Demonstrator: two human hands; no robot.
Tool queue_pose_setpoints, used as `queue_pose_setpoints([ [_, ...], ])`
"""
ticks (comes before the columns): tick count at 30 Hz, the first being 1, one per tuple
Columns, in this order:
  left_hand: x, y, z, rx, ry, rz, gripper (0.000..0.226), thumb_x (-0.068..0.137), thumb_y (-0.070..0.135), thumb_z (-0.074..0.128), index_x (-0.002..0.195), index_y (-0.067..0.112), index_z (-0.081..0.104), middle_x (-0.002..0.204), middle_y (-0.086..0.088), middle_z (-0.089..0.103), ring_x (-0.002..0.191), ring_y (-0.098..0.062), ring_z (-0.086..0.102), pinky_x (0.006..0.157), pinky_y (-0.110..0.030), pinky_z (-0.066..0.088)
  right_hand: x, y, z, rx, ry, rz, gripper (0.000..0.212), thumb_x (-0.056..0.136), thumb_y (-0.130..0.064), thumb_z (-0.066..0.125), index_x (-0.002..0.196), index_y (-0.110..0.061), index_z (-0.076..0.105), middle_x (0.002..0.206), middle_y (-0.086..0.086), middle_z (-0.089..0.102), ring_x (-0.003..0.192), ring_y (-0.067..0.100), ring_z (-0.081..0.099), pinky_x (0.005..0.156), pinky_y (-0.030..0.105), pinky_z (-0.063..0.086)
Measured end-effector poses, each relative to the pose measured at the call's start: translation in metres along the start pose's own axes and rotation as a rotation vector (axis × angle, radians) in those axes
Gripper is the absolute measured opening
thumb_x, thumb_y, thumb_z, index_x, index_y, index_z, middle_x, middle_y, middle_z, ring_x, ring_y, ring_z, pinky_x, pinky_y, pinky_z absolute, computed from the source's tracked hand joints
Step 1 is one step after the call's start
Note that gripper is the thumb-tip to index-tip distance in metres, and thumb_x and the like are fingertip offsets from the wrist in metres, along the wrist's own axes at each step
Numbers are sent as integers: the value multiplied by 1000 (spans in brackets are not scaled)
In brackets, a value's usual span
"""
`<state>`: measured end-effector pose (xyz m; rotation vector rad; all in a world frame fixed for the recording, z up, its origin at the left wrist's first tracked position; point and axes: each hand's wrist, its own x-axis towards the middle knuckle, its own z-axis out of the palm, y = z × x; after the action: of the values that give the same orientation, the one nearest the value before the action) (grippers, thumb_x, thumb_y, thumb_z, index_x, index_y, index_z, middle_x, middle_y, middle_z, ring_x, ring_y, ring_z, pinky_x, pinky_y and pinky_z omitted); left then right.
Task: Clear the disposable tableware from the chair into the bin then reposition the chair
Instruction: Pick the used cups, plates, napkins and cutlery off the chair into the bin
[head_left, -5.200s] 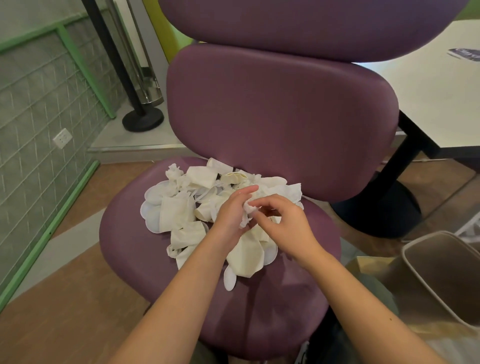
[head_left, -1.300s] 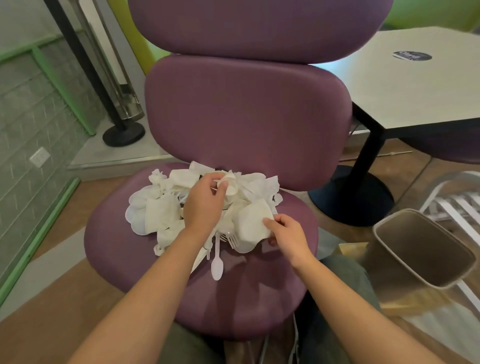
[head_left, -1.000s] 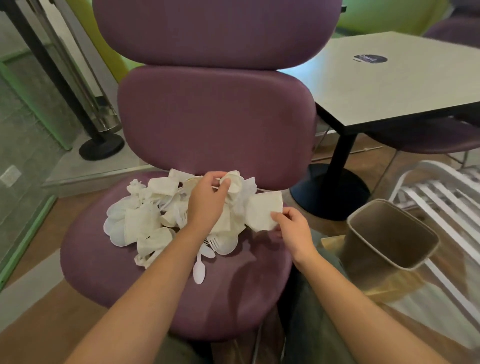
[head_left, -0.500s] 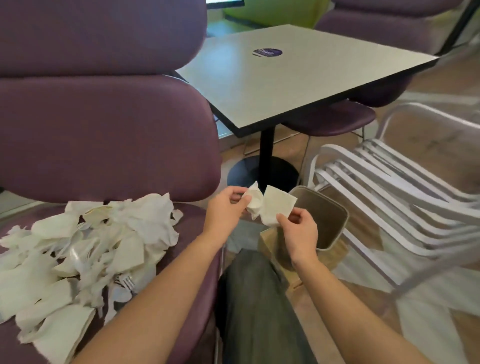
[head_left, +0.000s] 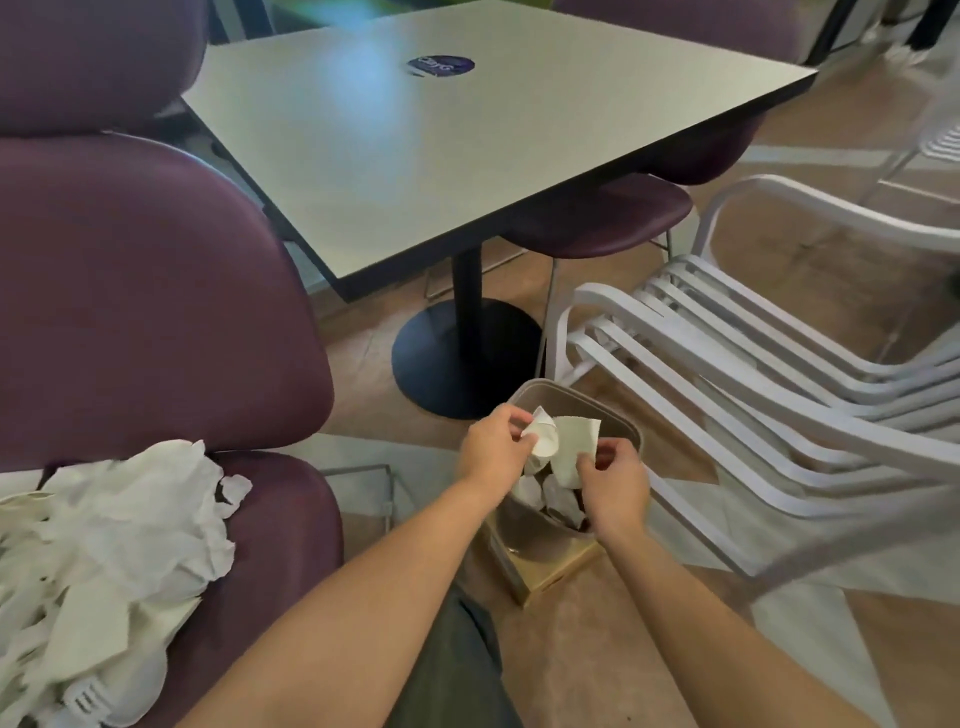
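The floor (head_left: 649, 670) is brown with pale grey bands crossing it, and furniture stands close on every side. A square pale bench (head_left: 467, 140) on a black pedestal with a round foot stands ahead, bearing only a dark round sticker (head_left: 440, 65) near its far side. Its near corner overhangs the gap beside the purple chair (head_left: 140, 312), whose backrest fills the left of the view. A second purple seat (head_left: 597, 228) is tucked under the bench's right edge, and a white slatted chair (head_left: 753, 384) sits on the right, its front edge just beside the bin (head_left: 535, 530).

The bin, tan and rounded, rests on a low wooden block on the floor between the two chairs, with white pieces already lying inside. Both hands are over its mouth: the left hand (head_left: 493, 447) pinches a crumpled white cup (head_left: 543, 439), and the right hand (head_left: 613, 483) pinches a flat white napkin (head_left: 574, 441); the two pieces touch.

A heap of disposable tableware (head_left: 104, 561) still lies on the purple chair's seat, reaching near its right edge. Open floor shows only in a narrow strip around the bin and toward the lower right.
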<state>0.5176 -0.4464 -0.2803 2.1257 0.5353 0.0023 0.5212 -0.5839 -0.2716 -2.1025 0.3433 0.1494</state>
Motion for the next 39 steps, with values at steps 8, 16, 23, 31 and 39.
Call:
queue_pose_setpoints([
  [8, 10, -7, 9, 43, -144, -96, 43, 96, 28, 57, 137, 20, 50, 139, -3, 53, 125, -21, 51, 102, -31, 40, 15, 15, 15, -203, -289, -31, 36, 97, -17, 53, 133, -14, 57, 128, 7, 63, 110, 25, 61, 98, 35, 49],
  [16, -30, -25, -46, -80, -16, -49, 25, 96, 26, 56, 120, 22, 63, 112, 8, 63, 105, -8, 57, 83, -20, 40, -31, -26, 32, -77, -382, -183, 29, 96, -18, 55, 124, -14, 62, 120, 3, 65, 113, 19, 58, 98, 28, 42],
  [23, -93, -67, -136, -122, 239, -62, 18, 95, 30, 56, 110, 34, 65, 103, 17, 64, 98, -3, 60, 84, -23, 44, -108, -61, 75, -41, -511, -386, 14, 95, -18, 57, 104, -21, 66, 97, -8, 63, 90, 7, 56, 67, 15, 38],
  [31, -175, -132, -213, -199, 476, -159, 16, 92, 25, 58, 103, 31, 69, 94, 14, 67, 87, -12, 66, 85, -30, 52, -203, -76, 133, -84, -636, -485, 7, 91, -20, 60, 92, -21, 67, 92, -6, 67, 89, 13, 60, 75, 24, 40],
  [39, -223, -186, -264, 29, 566, -286, 17, 93, 29, 56, 107, 34, 65, 103, 14, 62, 88, -5, 60, 76, -28, 46, -255, -81, 176, -172, -740, -514, 10, 89, -23, 60, 93, -18, 68, 93, -5, 69, 84, 14, 62, 72, 29, 48],
])
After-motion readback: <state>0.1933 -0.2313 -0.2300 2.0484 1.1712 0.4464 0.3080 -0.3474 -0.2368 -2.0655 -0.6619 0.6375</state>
